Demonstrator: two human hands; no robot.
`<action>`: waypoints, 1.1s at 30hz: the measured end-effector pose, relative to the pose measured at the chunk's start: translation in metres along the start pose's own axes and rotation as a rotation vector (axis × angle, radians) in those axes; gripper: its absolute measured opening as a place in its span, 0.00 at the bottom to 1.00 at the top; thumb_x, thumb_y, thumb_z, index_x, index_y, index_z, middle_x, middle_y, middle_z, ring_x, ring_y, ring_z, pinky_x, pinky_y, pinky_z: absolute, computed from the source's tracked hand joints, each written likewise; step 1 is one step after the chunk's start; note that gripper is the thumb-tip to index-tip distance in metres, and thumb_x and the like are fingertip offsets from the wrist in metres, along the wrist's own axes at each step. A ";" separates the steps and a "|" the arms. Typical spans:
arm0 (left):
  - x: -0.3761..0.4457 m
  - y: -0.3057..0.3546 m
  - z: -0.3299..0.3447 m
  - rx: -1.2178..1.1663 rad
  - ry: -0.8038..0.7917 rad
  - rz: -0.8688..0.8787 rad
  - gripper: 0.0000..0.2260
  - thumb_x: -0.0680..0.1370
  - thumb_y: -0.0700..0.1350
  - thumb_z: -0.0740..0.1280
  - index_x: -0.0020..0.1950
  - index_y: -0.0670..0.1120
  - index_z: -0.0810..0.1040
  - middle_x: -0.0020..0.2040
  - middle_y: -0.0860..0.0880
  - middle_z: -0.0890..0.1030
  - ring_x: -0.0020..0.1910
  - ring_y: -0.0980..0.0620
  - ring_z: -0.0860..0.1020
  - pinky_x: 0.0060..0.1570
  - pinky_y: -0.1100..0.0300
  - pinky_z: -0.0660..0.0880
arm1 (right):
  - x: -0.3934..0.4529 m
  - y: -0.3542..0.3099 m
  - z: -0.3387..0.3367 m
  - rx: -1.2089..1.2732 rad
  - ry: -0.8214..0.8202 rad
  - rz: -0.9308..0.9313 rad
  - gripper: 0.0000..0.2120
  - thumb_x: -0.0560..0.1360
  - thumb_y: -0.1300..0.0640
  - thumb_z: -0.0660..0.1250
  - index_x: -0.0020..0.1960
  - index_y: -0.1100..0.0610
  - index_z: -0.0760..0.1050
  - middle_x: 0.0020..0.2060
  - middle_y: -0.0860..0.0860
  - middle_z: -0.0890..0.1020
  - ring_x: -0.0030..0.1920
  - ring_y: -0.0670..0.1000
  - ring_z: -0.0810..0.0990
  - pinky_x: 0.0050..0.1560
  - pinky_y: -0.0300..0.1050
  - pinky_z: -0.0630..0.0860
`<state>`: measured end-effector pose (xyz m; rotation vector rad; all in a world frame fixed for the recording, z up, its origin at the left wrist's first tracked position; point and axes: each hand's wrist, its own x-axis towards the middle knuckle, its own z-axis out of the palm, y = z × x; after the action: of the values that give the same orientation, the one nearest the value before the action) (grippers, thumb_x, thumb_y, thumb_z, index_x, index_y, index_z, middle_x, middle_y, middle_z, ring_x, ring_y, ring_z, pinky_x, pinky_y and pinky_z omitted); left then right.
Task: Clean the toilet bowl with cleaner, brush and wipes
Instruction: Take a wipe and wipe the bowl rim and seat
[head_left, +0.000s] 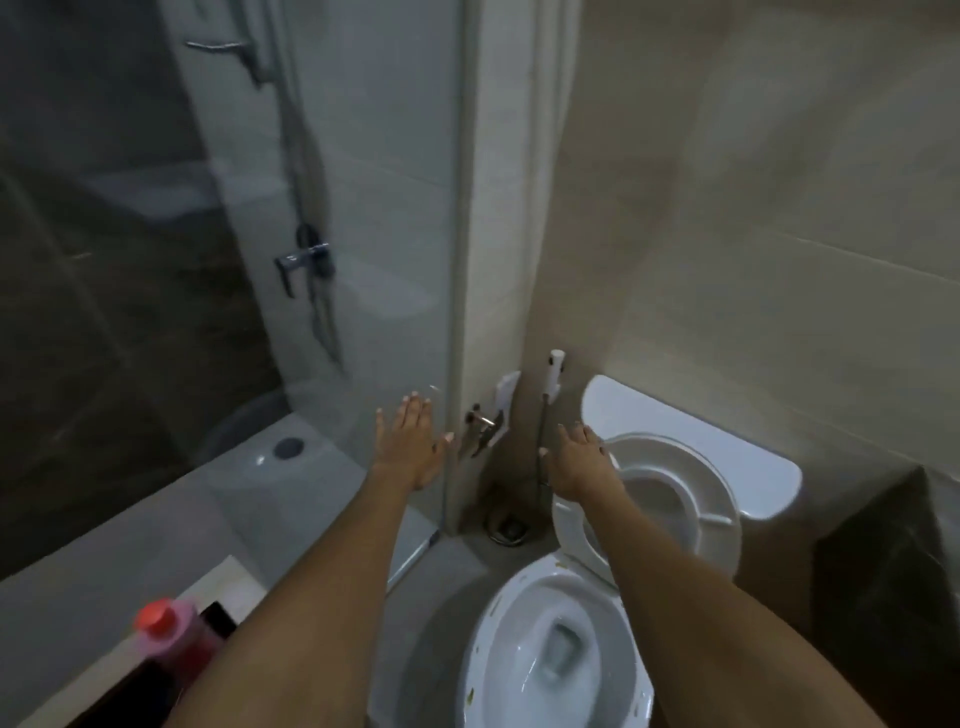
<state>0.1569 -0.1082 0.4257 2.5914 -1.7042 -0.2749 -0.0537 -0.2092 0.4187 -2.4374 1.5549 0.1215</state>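
Two flat hands hold nothing: the left hand (410, 447) and right hand (584, 460) reach out with fingers straight. The bowl (519, 654), specked along its rim, sits at bottom centre, seat (722, 530) raised. The bottle (174, 636) stands at the counter's (228, 582) near edge, probably light, smooth plastic; grip its body below the red cap.

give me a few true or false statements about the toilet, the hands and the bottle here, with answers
1. The toilet seat is raised. True.
2. The left hand grips a brush. False: it is open with straight fingers and holds nothing.
3. The bottle at lower left has a red cap. True.
4. The right hand holds the bottle. False: it is open and empty, in front of the raised seat.
5. The toilet bowl rim is spotless. False: small specks show on it.
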 end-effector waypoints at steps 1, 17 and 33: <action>-0.009 -0.007 0.003 -0.004 0.001 -0.049 0.29 0.83 0.57 0.46 0.78 0.43 0.44 0.79 0.45 0.43 0.77 0.49 0.43 0.73 0.43 0.41 | 0.002 -0.008 0.003 -0.008 -0.009 -0.043 0.29 0.82 0.46 0.50 0.78 0.59 0.51 0.77 0.59 0.52 0.77 0.59 0.49 0.75 0.58 0.53; -0.207 -0.117 0.080 -0.153 0.031 -0.640 0.29 0.82 0.58 0.46 0.78 0.44 0.46 0.79 0.46 0.45 0.77 0.49 0.44 0.73 0.44 0.42 | -0.052 -0.147 0.082 -0.195 -0.204 -0.561 0.28 0.83 0.46 0.49 0.78 0.58 0.50 0.77 0.59 0.49 0.77 0.58 0.47 0.75 0.54 0.51; -0.351 -0.299 0.110 -0.169 -0.024 -0.853 0.29 0.82 0.59 0.46 0.78 0.45 0.46 0.79 0.47 0.44 0.77 0.50 0.44 0.73 0.46 0.43 | -0.160 -0.355 0.179 -0.236 -0.298 -0.743 0.28 0.82 0.47 0.50 0.78 0.57 0.49 0.77 0.59 0.50 0.77 0.57 0.49 0.74 0.53 0.53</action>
<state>0.2753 0.3400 0.3276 3.0027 -0.4462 -0.4307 0.2090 0.1191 0.3357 -2.8358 0.4799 0.5167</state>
